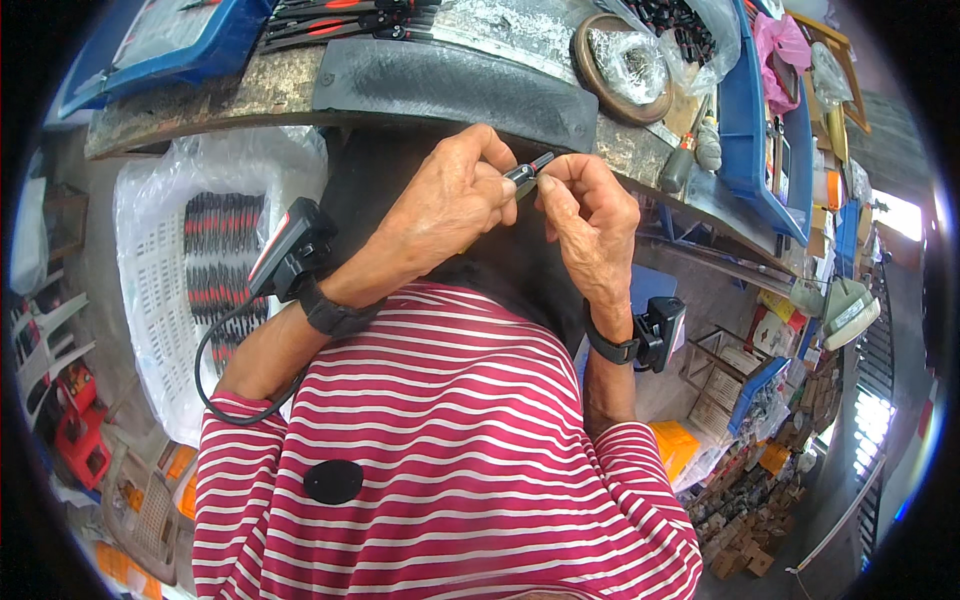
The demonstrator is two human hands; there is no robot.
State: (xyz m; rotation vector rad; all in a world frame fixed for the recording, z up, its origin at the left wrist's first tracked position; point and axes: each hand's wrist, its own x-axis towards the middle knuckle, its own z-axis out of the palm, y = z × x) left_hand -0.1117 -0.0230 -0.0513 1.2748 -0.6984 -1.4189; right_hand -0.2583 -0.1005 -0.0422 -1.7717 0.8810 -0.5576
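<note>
Pinched between both hands was a small dark tool [527,174] with a red tip, held just below the near edge of the workbench [250,95]. Left hand [455,205] closed its fingers around the tool's body; right hand [590,205] nipped the tip end with thumb and forefinger. Each wrist bore a black strapped device, the left one trailing a cable.

Left of the forearms, a white crate [160,300] lined with clear plastic held rows of red-and-black handled tools. On the bench, a black rubber mat [450,85] lay at the near edge. Farther back: a round tin [622,65] holding crumpled plastic, blue trays [770,140] at the right end, a blue tray [170,45] at the far left corner.
</note>
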